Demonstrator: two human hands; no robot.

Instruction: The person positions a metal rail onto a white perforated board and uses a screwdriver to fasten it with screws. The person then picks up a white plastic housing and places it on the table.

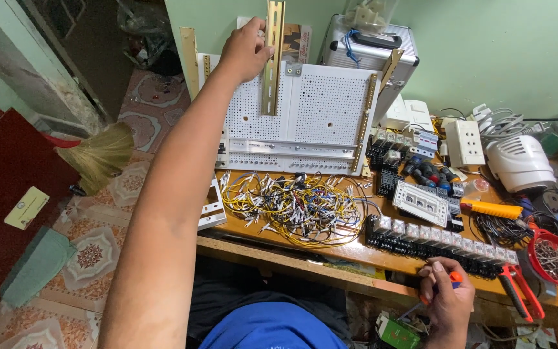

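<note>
My left hand (247,48) reaches far forward and grips a brass-coloured slotted metal rail (271,61), held upright against a white perforated mounting panel (327,103) that leans on the wall. My right hand (448,294) rests low at the bench's front edge, closed around a small tool with an orange and blue handle (454,279). Just beyond that hand lies a long row of black relay sockets (440,242). A tangle of yellow and white wires (298,207) is spread on the wooden bench (272,249) between the two hands.
More rails (190,55) lean beside the panel. A silver case (369,48) stands behind it. Sockets, relays, a white switch plate (420,201), a yellow-handled tool (492,209), red cutters (521,291) and a red strainer of screws (553,258) crowd the right. A broom (98,155) lies on the patterned floor.
</note>
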